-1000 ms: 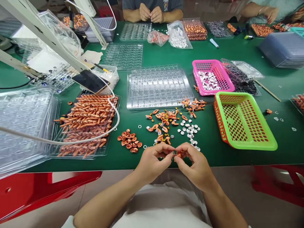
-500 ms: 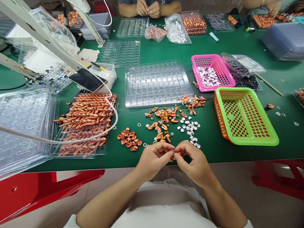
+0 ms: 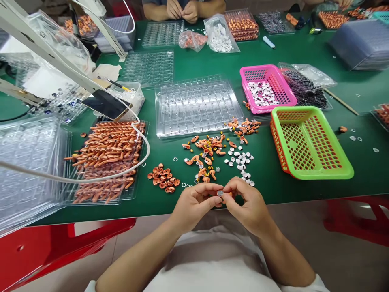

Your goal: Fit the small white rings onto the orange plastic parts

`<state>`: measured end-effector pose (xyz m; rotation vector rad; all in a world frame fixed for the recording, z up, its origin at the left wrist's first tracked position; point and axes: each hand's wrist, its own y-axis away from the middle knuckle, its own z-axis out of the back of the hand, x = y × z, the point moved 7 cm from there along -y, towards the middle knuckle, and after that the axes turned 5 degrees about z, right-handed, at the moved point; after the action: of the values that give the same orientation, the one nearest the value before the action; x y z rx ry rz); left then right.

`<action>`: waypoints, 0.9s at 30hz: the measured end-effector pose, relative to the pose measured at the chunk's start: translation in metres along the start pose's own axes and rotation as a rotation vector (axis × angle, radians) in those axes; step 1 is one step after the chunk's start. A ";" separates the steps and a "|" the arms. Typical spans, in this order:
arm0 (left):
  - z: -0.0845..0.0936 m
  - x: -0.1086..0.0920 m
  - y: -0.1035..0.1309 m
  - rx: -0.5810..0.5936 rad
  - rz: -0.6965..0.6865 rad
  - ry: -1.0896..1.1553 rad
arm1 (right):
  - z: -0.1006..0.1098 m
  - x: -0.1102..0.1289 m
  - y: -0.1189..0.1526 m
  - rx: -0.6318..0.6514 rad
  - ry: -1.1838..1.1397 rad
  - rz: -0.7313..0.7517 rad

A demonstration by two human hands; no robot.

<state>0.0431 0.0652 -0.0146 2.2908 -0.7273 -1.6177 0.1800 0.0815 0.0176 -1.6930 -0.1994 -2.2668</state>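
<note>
At the table's front edge, my left hand (image 3: pixel 193 207) and my right hand (image 3: pixel 248 205) meet with their fingertips closed on one small orange earbud part (image 3: pixel 220 194). Its round silver face points up between the thumbs and index fingers; the fingers cover most of the rest. Just beyond my hands lie loose orange earbud stems (image 3: pixel 209 148) with yellow bits. Right of them are white and silver discs (image 3: pixel 241 160). To the left is a small heap of copper-coloured cup-shaped shells (image 3: pixel 164 177), with a few thin white rings (image 3: pixel 184 185) near my left hand.
A clear tray (image 3: pixel 197 105) lies ahead. At right stand a green basket (image 3: pixel 319 176) and a pink basket (image 3: pixel 294 97) holding white pieces. Trays of copper stems (image 3: pixel 106 150) are at left under a white cable (image 3: pixel 148 148). Another person's hands (image 3: pixel 184 10) work across the table.
The silver face of the earbud part shows more plainly between my fingertips. My hands stay almost in place, while the camera view has shifted slightly.
</note>
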 end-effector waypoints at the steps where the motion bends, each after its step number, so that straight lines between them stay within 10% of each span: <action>1: 0.001 -0.001 0.001 -0.021 -0.028 -0.047 | 0.001 0.000 0.000 -0.002 0.008 0.003; 13: -0.018 -0.038 0.027 -0.144 -0.810 -0.940 | 0.002 -0.002 -0.001 0.060 0.031 -0.009; 27: -0.029 -0.033 0.027 -0.252 -1.003 -1.117 | -0.003 -0.006 -0.006 0.016 0.183 -0.032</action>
<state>0.0544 0.0577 0.0352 1.3998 0.6429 -3.1925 0.1770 0.0869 0.0109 -1.4741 -0.2036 -2.4201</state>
